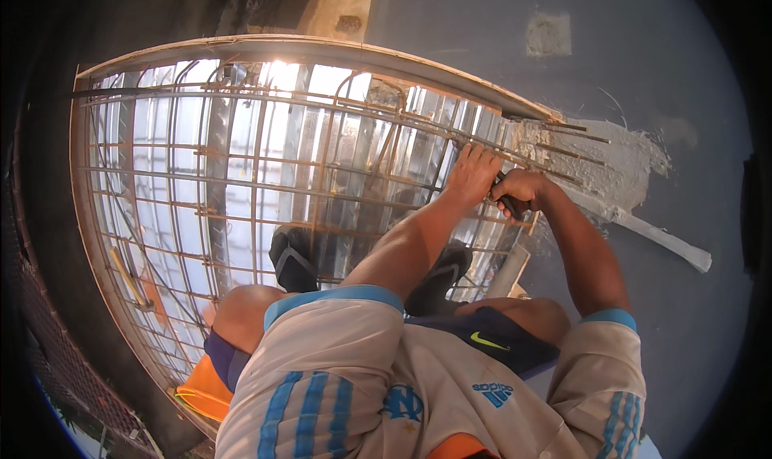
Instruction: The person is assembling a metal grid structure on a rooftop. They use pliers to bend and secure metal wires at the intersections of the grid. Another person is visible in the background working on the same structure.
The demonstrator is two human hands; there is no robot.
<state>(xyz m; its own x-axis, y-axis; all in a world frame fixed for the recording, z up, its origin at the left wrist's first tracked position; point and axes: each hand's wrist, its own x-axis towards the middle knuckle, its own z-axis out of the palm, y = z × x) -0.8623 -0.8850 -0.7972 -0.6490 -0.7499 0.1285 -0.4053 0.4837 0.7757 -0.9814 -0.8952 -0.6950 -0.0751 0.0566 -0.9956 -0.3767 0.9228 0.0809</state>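
Note:
I squat on a grid of rusty steel rebar [265, 170] laid over shiny corrugated metal decking [173, 178]. My left hand [473, 172] rests on the bars near the grid's right edge, fingers gripping a bar. Just beside it, my right hand [521, 190] is closed around a dark-handled tool [507, 204] at the same crossing. My feet in black sandals [293, 256] stand on the bars below my arms.
A wooden form board [338, 51] curves around the grid. Bar ends poke into rough pale concrete [599, 161] on the right, beside a grey slab [683, 298]. A yellow-handled tool [127, 276] lies on the bars at left. An orange object [205, 391] sits near my knee.

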